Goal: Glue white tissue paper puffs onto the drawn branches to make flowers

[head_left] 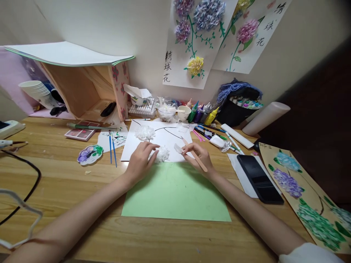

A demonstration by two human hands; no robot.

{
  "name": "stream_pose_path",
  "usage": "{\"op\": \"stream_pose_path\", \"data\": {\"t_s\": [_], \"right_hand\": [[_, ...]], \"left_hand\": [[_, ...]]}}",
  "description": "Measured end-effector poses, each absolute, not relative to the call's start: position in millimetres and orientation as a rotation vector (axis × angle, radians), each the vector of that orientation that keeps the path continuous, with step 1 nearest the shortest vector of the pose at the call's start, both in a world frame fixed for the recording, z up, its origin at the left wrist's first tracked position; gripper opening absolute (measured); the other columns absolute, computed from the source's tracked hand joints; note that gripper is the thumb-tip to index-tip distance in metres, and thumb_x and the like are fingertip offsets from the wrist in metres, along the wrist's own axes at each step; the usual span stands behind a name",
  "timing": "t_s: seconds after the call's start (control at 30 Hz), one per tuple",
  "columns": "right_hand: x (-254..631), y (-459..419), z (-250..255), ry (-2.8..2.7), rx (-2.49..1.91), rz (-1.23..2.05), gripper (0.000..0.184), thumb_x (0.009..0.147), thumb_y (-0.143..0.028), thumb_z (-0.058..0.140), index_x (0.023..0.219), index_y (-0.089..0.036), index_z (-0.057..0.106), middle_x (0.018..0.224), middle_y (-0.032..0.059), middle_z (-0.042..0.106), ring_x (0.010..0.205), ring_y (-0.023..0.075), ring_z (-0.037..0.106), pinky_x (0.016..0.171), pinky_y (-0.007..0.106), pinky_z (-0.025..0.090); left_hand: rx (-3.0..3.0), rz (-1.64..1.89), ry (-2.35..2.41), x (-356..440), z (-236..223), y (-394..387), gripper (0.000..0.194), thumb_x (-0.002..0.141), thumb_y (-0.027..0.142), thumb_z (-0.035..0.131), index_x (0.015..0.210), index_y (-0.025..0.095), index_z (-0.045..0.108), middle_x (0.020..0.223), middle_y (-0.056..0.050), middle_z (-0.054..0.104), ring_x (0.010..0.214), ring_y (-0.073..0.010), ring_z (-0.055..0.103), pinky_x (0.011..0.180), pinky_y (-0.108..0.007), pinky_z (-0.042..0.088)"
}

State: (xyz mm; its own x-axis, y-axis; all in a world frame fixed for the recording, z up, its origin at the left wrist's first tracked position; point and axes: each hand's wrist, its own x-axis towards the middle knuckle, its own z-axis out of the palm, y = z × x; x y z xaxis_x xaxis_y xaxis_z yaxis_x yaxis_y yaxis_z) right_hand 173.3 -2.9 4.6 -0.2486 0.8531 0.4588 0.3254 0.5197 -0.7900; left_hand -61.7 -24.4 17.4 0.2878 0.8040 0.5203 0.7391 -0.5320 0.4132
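Observation:
My right hand (pixel 199 155) is closed around a slim beige wooden stick (pixel 199 162) and pinches a small white paper piece (pixel 178 148) at its fingertips. Beside it, my left hand (pixel 141 159) is open, with fingers and thumb apart at the left edge of a fluffy white paper flower (pixel 162 154). Whether the fingertips press on that flower is hard to see. A second white paper flower (pixel 145 133) sits higher up on the white sheet (pixel 128 149), which bears thin black drawn lines. Below both hands lies a green sheet (pixel 175 193).
Left are a painted palette (pixel 90 155), blue brushes (pixel 112 149) and an open box (pixel 82 84). Behind stand a bowl of white scraps (pixel 166 112) and paint bottles (pixel 199 114). Right are pens (pixel 211 128), a phone (pixel 259 179) and a flower picture (pixel 304 193).

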Motion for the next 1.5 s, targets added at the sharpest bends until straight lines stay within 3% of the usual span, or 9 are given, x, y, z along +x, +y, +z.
{"op": "stream_pose_path", "data": {"t_s": [0.1,0.2,0.4,0.63,0.83,0.97,1.3,1.5], "right_hand": [[167.0,-12.1,1.1,-1.781,-0.951,0.925,0.006,0.073,-0.016,0.060,0.073,-0.020,0.055,0.076,0.0022,0.064,0.081,0.0173,0.063,0.075,0.030,0.049],[164.2,-13.7,-2.2,-1.841,-0.943,0.958,0.006,0.073,-0.017,0.060,0.073,-0.020,0.055,0.077,0.0026,0.064,0.080,0.0173,0.063,0.072,0.029,0.050],[164.0,-16.2,-5.8,-2.135,-0.755,0.515,0.009,0.077,-0.013,0.056,0.075,-0.022,0.054,0.079,0.0044,0.065,0.076,0.0173,0.062,0.068,0.031,0.049],[162.2,-20.5,-9.7,-2.152,-0.651,0.301,0.011,0.080,-0.010,0.053,0.080,-0.021,0.053,0.078,0.0047,0.065,0.077,0.0168,0.061,0.067,0.031,0.050],[157.2,-26.8,-0.4,-1.911,-0.931,0.693,0.006,0.079,-0.018,0.058,0.081,-0.021,0.054,0.085,0.0040,0.067,0.077,0.0166,0.064,0.070,0.030,0.051],[153.2,-29.7,0.1,-1.781,-1.045,0.953,0.015,0.074,-0.030,0.065,0.079,-0.020,0.056,0.083,0.0037,0.066,0.072,0.0168,0.064,0.067,0.029,0.051],[159.4,-15.9,-6.1,-1.386,-1.163,1.139,0.020,0.069,-0.031,0.068,0.072,-0.018,0.054,0.073,0.0010,0.062,0.064,0.0125,0.056,0.060,0.025,0.046],[161.6,-12.4,-4.0,-1.282,-1.131,1.096,0.021,0.069,-0.031,0.069,0.071,-0.019,0.053,0.075,0.0014,0.064,0.063,0.0122,0.057,0.061,0.026,0.048]], "left_hand": [[2.515,1.023,1.332,-50.6,15.8,-30.3,0.031,0.089,0.030,0.045,0.117,0.019,0.050,0.106,-0.008,0.054,0.100,-0.0189,0.048,0.086,-0.033,0.041],[2.545,0.983,1.277,-43.7,10.3,-30.2,0.032,0.087,0.033,0.050,0.116,0.021,0.052,0.108,-0.008,0.055,0.099,-0.0192,0.048,0.085,-0.033,0.041],[2.599,1.011,1.265,-42.9,4.3,-28.0,0.014,0.087,0.027,0.050,0.090,0.020,0.061,0.095,-0.005,0.060,0.090,-0.0165,0.050,0.077,-0.029,0.040],[2.719,1.014,1.182,-43.8,1.9,-27.5,0.009,0.086,0.022,0.051,0.084,0.019,0.060,0.086,-0.003,0.062,0.081,-0.0155,0.050,0.069,-0.028,0.039],[2.790,0.972,1.114,-42.7,0.4,-27.5,0.006,0.086,0.020,0.050,0.086,0.018,0.056,0.088,-0.003,0.064,0.082,-0.0156,0.051,0.070,-0.028,0.039],[2.818,0.966,1.084,-41.8,-0.2,-27.6,0.006,0.086,0.019,0.049,0.087,0.018,0.055,0.089,-0.003,0.065,0.081,-0.0154,0.052,0.070,-0.028,0.039],[2.914,0.883,0.952,-43.6,3.4,-31.6,0.008,0.086,0.017,0.047,0.085,0.018,0.055,0.090,-0.003,0.064,0.081,-0.0150,0.052,0.068,-0.028,0.037],[2.952,0.584,0.792,-45.4,11.5,-37.9,0.012,0.084,0.021,0.045,0.080,0.017,0.056,0.086,-0.004,0.063,0.078,-0.0156,0.051,0.066,-0.031,0.033]]}}
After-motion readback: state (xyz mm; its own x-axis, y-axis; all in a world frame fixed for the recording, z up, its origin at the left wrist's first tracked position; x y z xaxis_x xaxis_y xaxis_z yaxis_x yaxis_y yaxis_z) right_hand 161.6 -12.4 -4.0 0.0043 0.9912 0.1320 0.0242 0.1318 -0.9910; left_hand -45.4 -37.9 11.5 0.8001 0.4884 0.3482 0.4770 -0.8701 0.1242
